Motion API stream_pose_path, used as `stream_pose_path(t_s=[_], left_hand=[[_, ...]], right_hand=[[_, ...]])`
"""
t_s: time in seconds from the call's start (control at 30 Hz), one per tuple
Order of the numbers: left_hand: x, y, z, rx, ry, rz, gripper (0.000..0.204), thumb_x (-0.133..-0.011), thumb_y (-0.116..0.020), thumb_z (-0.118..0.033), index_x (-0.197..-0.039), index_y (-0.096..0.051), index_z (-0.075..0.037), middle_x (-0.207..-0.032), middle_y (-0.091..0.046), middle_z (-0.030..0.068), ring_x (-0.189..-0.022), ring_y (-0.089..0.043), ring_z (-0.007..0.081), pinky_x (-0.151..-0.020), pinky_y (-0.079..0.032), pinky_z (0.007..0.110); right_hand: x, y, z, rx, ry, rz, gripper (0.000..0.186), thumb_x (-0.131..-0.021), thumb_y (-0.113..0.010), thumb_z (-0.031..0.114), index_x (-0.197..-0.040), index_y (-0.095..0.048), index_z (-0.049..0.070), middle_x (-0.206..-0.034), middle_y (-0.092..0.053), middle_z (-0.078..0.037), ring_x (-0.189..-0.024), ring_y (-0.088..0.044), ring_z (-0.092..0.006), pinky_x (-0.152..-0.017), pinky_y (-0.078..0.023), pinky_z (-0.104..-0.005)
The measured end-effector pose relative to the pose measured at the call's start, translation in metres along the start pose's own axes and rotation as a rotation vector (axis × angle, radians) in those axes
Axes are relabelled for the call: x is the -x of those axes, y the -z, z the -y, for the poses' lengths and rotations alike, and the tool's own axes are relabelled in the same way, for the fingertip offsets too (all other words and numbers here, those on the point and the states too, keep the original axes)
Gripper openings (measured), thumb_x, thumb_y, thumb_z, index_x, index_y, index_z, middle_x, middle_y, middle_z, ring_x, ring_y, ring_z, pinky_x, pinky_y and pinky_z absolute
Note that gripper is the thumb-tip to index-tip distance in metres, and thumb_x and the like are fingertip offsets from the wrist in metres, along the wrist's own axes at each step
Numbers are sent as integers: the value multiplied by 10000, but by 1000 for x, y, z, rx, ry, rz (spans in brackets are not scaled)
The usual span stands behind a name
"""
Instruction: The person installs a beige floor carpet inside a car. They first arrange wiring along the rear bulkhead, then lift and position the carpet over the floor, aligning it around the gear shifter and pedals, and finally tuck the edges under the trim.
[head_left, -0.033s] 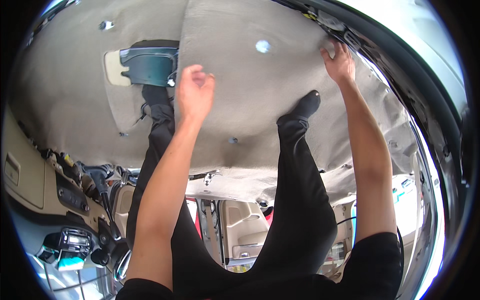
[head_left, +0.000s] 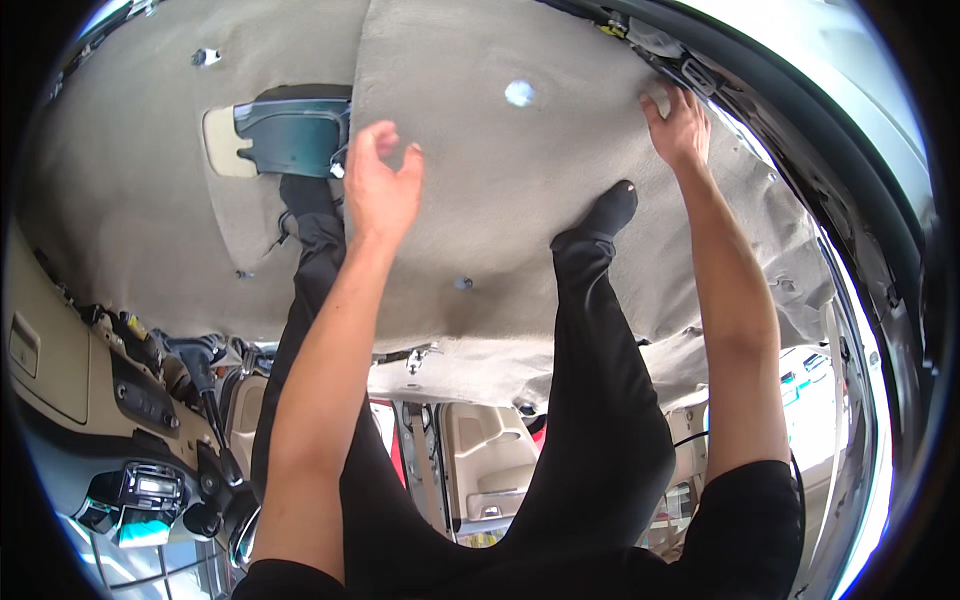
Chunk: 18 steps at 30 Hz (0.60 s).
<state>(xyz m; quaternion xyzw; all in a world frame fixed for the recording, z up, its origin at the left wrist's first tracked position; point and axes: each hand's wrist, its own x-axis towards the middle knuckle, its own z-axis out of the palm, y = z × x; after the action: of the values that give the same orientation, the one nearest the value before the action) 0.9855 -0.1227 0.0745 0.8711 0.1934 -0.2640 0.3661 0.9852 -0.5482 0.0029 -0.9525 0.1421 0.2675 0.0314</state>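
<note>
Left hand point(head_left: 383, 190) half-curled, thumb apart, over beige fabric point(head_left: 460, 225); right hand point(head_left: 682, 130), thumb spread, at fabric's edge.

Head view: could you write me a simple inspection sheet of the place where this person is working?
Surface: grey-beige fabric lining, wrinkled toward the right, with a pale round spot.
Job's things: the lining, and dark edge trim near the right hand.
Clutter: dark glossy panel with a beige piece; loose or fixed, cannot tell.
Hands: left hand open and empty; right hand at the lining's edge, grip unclear.
Cables: thin black cable, lower right.
Surroundings: beige door-like panel, dark lever.
</note>
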Motion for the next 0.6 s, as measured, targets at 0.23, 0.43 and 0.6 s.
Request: stream_pose_path(t_s=[0.23, 0.43, 0.6], left_hand=[[-115, -15, -49, -154, -82, -89, 671, -908, -749, -316, -1423, -524, 49, -1401, -601, 271, -1253, -621, 421, -1066, -499, 473], [-123, -24, -31, -16, -44, -96, 702, -871, -805, -469, -1267, -620, 81, -1196, -699, 276, -1155, -677, 371, -1004, -525, 452], [-99, -13, -46, -18, -101, -10, 632, -870, -820, -505, -1060, -635, 68, -951, -724, 223, -892, -689, 323, -857, -546, 453]], right_hand=[[-12, -25, -117, -228, -213, -30, 939, -823, -762, 601, -1540, -479, 65, -1567, -461, -254, -1469, -426, -392, -1215, -356, -487], [2, 28, -96, 101, -100, 230, 533, -982, -670, 514, -1227, -660, 42, -1184, -672, -170, -1131, -637, -339, -972, -509, -463], [67, 17, -128, -77, 139, 65, 252, -1033, -642, 245, -962, -647, 3, -932, -623, -177, -885, -620, -373, -807, -500, -481]])
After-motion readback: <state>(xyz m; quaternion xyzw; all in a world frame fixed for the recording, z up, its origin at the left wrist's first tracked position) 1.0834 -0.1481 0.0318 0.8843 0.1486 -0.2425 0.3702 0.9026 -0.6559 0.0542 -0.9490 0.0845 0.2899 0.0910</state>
